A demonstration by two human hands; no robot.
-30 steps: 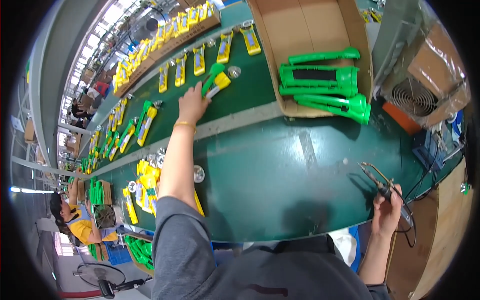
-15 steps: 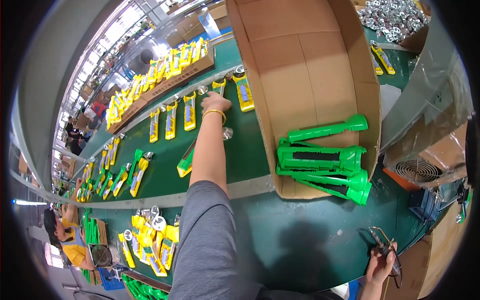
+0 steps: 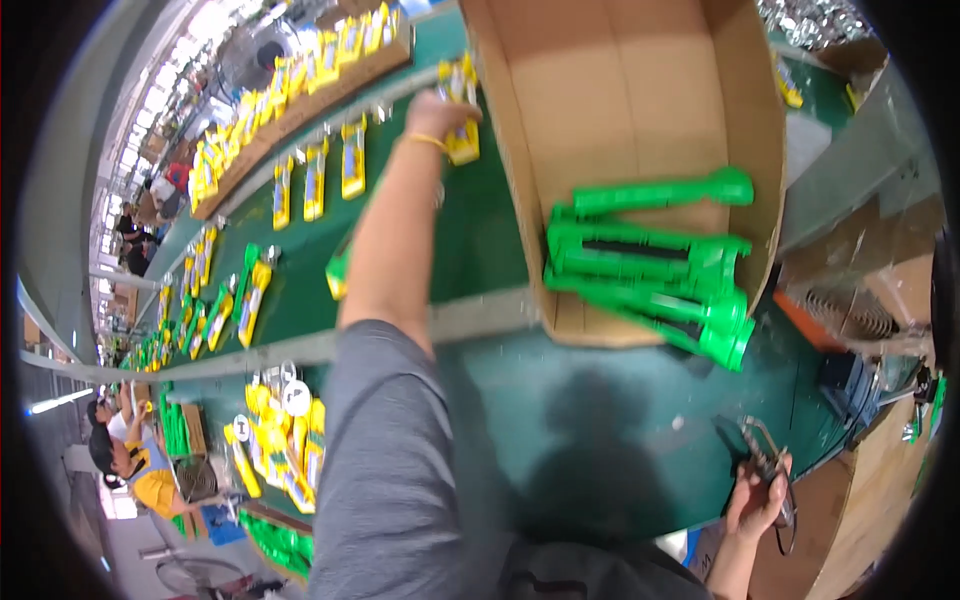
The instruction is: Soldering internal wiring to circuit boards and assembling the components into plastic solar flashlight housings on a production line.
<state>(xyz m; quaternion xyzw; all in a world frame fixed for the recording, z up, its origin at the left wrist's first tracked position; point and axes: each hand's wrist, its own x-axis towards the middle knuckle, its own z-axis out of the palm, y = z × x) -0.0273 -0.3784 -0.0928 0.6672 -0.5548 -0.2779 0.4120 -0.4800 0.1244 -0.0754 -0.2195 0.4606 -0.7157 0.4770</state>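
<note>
1. The left hand reached out over the far green strip, at a yellow part just beside the box. Blur hid the fingertips, so whether they pinched the part or merely lay over it could not be told.
2. That part showed above and below the hand, its middle covered.
3. The right hand had its fingers closed around the handle of the iron, tip pointing up and away, above the near table.
4. Three more yellow parts stood in a row left of the left hand, apart from one another.
5. Green shells lay in the box, some jutting over its near edge.
6. A yellow pile lay left of the left sleeve.
</note>
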